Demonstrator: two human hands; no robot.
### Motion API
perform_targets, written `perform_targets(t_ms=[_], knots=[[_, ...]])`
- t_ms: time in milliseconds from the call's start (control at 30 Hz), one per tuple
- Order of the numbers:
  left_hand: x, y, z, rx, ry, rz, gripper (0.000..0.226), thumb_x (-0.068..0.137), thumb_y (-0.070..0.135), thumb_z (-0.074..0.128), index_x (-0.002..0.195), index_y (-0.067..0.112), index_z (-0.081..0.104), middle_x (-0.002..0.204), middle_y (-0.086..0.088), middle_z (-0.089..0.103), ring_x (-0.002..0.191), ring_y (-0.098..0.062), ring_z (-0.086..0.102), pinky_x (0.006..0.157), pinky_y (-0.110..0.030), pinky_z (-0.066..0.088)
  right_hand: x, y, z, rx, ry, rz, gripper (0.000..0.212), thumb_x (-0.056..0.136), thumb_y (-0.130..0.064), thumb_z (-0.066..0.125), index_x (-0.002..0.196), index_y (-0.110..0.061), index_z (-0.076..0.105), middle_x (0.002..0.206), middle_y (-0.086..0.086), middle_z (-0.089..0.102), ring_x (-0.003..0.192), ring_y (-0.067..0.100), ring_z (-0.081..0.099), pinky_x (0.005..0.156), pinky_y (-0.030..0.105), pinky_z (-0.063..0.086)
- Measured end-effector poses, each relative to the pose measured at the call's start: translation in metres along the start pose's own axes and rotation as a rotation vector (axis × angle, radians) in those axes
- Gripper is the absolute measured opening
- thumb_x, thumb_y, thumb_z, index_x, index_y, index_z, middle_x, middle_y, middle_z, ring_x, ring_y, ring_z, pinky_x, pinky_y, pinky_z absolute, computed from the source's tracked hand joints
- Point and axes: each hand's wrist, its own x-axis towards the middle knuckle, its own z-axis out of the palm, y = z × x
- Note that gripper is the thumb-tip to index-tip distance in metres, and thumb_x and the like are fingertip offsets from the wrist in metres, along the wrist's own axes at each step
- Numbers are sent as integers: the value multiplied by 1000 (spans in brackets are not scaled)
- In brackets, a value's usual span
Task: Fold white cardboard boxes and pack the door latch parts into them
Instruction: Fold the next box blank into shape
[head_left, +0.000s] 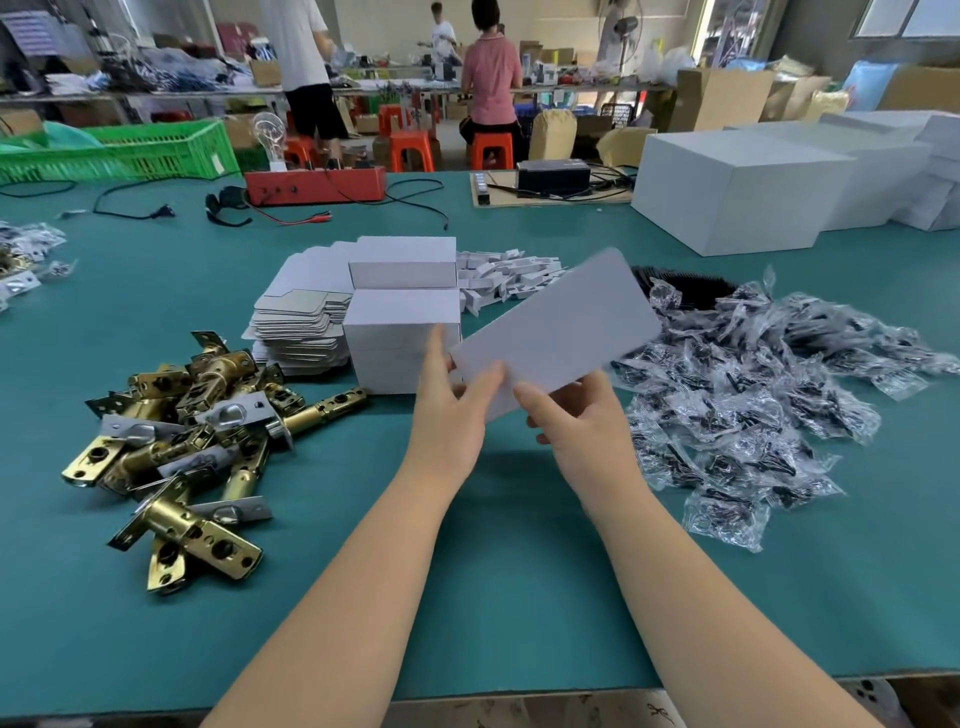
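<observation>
Both my hands hold one flat white cardboard blank (566, 322) above the green table, tilted up to the right. My left hand (452, 410) pinches its lower left corner, and my right hand (576, 415) grips its lower edge. A pile of brass door latches (187, 436) lies to the left. A stack of flat blanks (301, 317) and folded white boxes (402, 312) sit behind my hands. Clear bags with black screws (753, 395) are heaped on the right.
Small white card inserts (506, 278) lie behind the boxes. Large white cartons (743, 187) stand at the back right. A red tester box (314, 184) with cables and a green crate (156, 148) sit at the back. People work at far tables.
</observation>
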Motion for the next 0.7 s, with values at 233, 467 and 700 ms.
perform_targets(t_ms=[233, 467, 700], knots=[[-4, 8, -2, -125, -174, -9, 63, 81, 37, 53, 142, 21, 45, 141, -1, 47, 116, -6, 54, 92, -23, 47, -7, 5, 4, -422, 49, -215, 46, 69, -54, 72, 108, -42, 53, 81, -16, 58, 62, 1, 48, 59, 17, 37], [-5, 10, -13, -90, -320, 102, 118, 50, 79, 75, 138, 7, 43, 132, -11, 57, 120, -17, 55, 93, -27, 48, -8, 5, 6, -605, -87, -206, 68, 75, -45, 67, 135, -35, 39, 87, -10, 59, 78, 8, 55, 67, 29, 47], [-3, 0, -4, 82, 48, 122, 38, 60, 42, 77, 79, 13, 64, 62, 22, 62, 60, 6, 54, 60, -11, 42, -9, 5, 6, -546, -39, -237, 70, 75, -31, 75, 134, -20, 39, 87, -16, 48, 84, 6, 50, 70, 17, 39]])
